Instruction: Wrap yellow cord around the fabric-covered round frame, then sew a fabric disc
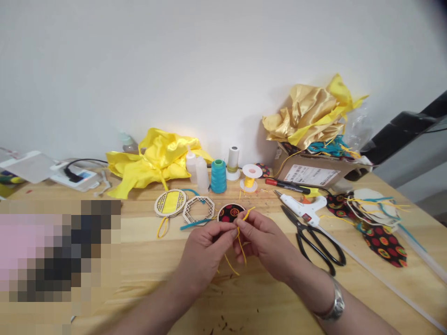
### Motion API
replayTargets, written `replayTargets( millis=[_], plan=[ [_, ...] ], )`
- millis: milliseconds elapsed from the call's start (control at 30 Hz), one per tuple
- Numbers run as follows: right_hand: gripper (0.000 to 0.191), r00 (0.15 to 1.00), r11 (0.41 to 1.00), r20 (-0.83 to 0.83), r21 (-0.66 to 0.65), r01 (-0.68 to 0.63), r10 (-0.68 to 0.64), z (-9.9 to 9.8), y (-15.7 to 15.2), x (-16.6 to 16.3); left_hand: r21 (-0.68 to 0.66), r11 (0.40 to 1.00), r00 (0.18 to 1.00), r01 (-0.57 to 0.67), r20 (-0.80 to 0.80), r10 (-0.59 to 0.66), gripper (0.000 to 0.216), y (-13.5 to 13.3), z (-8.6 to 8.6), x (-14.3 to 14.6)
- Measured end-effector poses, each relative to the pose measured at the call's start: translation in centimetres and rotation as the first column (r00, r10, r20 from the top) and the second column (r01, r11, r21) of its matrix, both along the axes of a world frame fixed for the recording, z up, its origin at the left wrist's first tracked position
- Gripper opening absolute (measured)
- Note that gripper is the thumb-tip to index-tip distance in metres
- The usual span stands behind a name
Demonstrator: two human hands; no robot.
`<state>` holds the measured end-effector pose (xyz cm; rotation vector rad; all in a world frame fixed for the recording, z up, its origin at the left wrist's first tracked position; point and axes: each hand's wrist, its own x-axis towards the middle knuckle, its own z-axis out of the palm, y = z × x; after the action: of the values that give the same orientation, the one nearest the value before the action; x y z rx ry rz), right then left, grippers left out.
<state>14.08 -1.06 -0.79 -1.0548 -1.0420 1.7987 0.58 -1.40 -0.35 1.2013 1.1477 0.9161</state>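
Left hand (208, 241) and right hand (264, 236) both pinching yellow cord (248, 214), grip pretty much closed, wood-rimmed patterned fabric disc (228, 213) peeking out behind.

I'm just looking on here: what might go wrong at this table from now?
The yellow cord is thin, and the left hand and right hand both pinch it, so it might slip or tangle. The black scissors lie close beside the right forearm, which could knock them. The glue gun lies beside the scissors; I can't tell if it is hot, but if so, it might burn a hand that brushes it.
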Motion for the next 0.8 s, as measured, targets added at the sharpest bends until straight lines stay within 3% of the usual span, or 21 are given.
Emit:
replayTargets(
  millis=[200,400,600,800],
  plan=[
    [0.023,0.986,0.994,0.151,0.096,0.054,-0.069,0.0,0.6,0.5,0.037,0.999,0.995,0.0,-0.097,0.003,0.017,0.2,-0.2,-0.2],
    [0.019,0.912,0.968,0.382,0.246,0.057,-0.151,0.3,1.0,1.0,-0.021,1.0,0.998,-0.015,-0.062,0.014,0.016,0.4,-0.5,-0.3],
    [0.019,0.881,0.943,0.431,0.328,0.051,-0.198,0.6,1.2,1.1,-0.084,0.996,1.0,-0.016,-0.006,0.016,0.016,0.2,-0.4,-0.1],
    [0.018,0.888,0.952,0.423,0.301,0.052,-0.182,0.7,1.2,1.1,-0.095,0.996,1.0,-0.001,-0.025,-0.001,0.018,0.2,-0.4,-0.2]
  ],
)
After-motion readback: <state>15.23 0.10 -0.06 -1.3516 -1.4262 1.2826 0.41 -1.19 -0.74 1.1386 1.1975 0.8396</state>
